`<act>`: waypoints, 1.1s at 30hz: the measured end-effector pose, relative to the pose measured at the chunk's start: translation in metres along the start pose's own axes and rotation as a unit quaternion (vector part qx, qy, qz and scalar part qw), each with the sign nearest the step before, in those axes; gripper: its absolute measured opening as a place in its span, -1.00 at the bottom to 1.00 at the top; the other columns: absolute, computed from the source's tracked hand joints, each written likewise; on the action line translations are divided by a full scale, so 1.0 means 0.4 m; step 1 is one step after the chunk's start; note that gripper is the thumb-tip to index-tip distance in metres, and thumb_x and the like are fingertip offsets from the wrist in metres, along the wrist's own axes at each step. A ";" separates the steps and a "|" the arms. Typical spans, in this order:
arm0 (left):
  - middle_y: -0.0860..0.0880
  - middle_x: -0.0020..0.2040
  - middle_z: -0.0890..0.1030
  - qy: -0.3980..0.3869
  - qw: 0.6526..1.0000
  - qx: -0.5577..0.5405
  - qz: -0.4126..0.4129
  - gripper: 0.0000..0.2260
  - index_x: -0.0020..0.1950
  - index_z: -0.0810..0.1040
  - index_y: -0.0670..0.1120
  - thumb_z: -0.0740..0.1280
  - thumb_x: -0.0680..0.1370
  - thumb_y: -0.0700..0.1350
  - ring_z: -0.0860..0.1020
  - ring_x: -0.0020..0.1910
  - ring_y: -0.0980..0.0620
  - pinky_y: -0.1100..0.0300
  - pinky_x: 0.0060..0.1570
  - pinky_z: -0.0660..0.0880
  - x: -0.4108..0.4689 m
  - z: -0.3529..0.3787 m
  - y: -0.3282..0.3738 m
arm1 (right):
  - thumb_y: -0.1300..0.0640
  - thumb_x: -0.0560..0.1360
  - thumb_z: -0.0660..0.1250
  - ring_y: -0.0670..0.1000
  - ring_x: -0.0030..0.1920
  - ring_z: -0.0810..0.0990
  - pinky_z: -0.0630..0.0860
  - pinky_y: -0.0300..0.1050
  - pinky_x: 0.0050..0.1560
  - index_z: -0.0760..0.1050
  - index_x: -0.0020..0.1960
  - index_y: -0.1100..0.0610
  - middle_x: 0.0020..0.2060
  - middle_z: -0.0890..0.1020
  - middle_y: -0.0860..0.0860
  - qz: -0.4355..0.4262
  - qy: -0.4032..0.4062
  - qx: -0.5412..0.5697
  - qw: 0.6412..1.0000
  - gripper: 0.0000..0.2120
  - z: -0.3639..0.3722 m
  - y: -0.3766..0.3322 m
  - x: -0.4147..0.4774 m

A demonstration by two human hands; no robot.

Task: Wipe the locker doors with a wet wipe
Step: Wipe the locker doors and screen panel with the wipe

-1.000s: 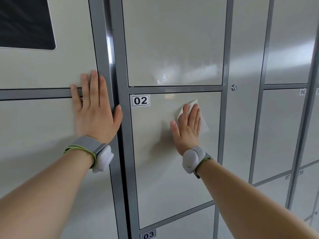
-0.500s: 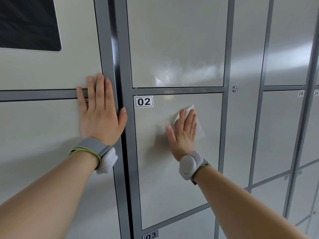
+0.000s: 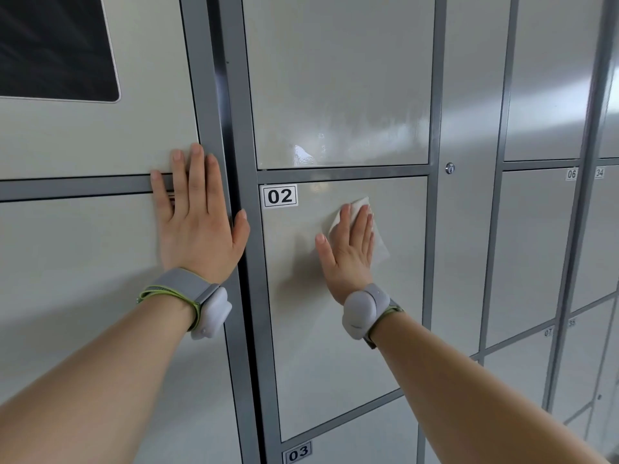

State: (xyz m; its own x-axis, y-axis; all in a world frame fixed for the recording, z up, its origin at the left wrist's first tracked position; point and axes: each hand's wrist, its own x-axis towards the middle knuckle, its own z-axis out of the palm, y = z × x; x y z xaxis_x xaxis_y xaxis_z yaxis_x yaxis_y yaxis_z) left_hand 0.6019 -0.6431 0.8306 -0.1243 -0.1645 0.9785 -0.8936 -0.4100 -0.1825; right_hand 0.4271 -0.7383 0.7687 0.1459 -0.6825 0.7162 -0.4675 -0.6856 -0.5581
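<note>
A wall of pale grey lockers with darker grey frames fills the view. My right hand (image 3: 348, 249) lies flat on the upper half of the door labelled 02 (image 3: 335, 346), pressing a white wet wipe (image 3: 378, 244) against it; the wipe shows above and to the right of my fingers. The door above (image 3: 341, 78) carries wet streaks near its lower edge. My left hand (image 3: 197, 222) rests flat with fingers spread on the panel to the left, across the horizontal frame bar (image 3: 73, 187), holding nothing.
A dark screen (image 3: 53, 45) sits in the upper left panel. A small round keyhole (image 3: 450, 168) is on the narrow panel right of door 02. Door 03 (image 3: 355, 440) lies below, and doors 06 (image 3: 532, 249) and 07 stand to the right.
My right hand and the wipe slid a little to the left and slightly up on door 02. My left hand kept its place on the panel.
</note>
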 end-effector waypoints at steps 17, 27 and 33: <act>-0.29 0.48 0.19 -0.002 1.000 -0.001 0.012 -0.40 0.46 0.19 -0.31 0.18 0.52 0.01 0.12 0.47 -0.30 -0.18 0.42 -0.14 -0.003 0.001 -0.002 | -0.40 0.33 -0.26 -0.01 0.46 -0.43 -0.49 -0.19 0.38 -0.31 0.51 0.01 0.49 -0.34 0.07 -0.013 0.010 -0.001 1.000 -0.14 0.035 -0.050 -0.016; -0.27 0.50 0.18 -0.022 0.999 -0.017 0.019 -0.41 0.46 0.19 -0.30 0.15 0.53 0.02 0.09 0.48 -0.28 -0.19 0.42 -0.12 -0.005 -0.005 -0.006 | -0.41 0.34 -0.24 -0.09 0.38 -0.53 -0.51 -0.19 0.37 -0.43 0.42 0.00 0.48 -0.37 0.08 0.008 -0.019 -0.039 0.999 -0.18 0.064 0.023 -0.099; -0.26 0.50 0.17 -0.034 0.998 -0.046 0.024 -0.41 0.46 0.19 -0.30 0.11 0.53 0.03 0.09 0.48 -0.27 -0.14 0.43 -0.18 -0.001 -0.015 -0.009 | -0.43 0.32 -0.24 0.01 0.47 -0.44 -0.48 -0.14 0.38 -0.33 0.52 0.02 0.49 -0.36 0.08 -0.001 -0.011 0.001 1.000 -0.10 0.037 -0.070 -0.024</act>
State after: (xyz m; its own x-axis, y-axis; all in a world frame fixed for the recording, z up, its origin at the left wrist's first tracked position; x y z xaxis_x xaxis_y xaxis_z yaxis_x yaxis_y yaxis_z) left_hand 0.6024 -0.6362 0.8314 -0.1416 -0.2444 0.9593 -0.9232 -0.3170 -0.2171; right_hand 0.4517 -0.7163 0.7715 0.1656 -0.6865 0.7080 -0.4653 -0.6874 -0.5577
